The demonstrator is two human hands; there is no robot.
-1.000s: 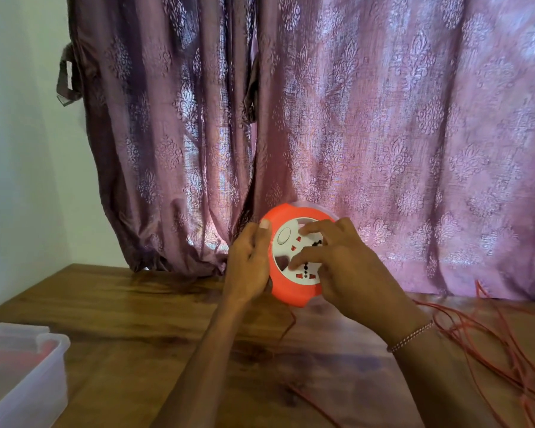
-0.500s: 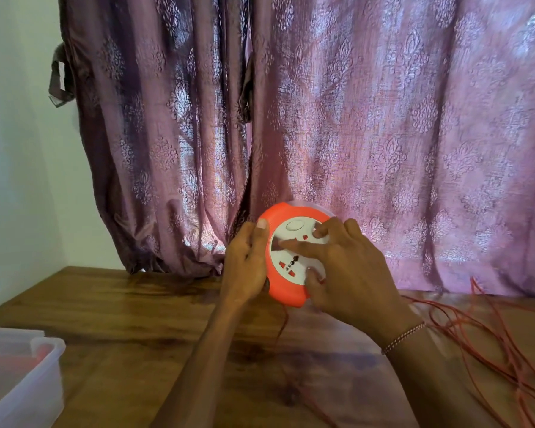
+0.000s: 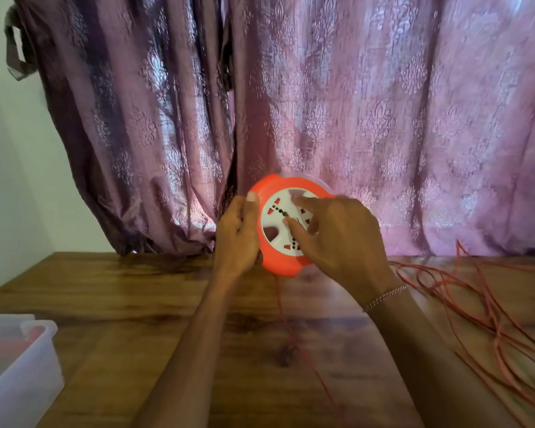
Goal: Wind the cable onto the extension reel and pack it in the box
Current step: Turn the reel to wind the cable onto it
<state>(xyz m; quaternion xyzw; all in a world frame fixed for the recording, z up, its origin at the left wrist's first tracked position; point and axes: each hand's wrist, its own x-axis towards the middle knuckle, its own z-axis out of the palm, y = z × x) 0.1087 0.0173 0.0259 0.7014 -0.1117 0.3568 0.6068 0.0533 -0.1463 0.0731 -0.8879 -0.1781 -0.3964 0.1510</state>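
Head view: reel (image 3: 280, 261) held upright above table (image 3: 167, 304).
Left hand (image 3: 237, 239): fingers curled, gripping reel rim.
Right hand (image 3: 342, 245): fingers spread, pressing reel's white face.
Cable (image 3: 476, 307): loose, right of reel.

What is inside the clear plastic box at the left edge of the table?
Through the translucent wall of the box only a blurred red shape shows. What it is cannot be told; most of the box lies out of frame.

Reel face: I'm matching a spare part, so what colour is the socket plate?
White socket plate with red marks, inside an orange rim; head view.
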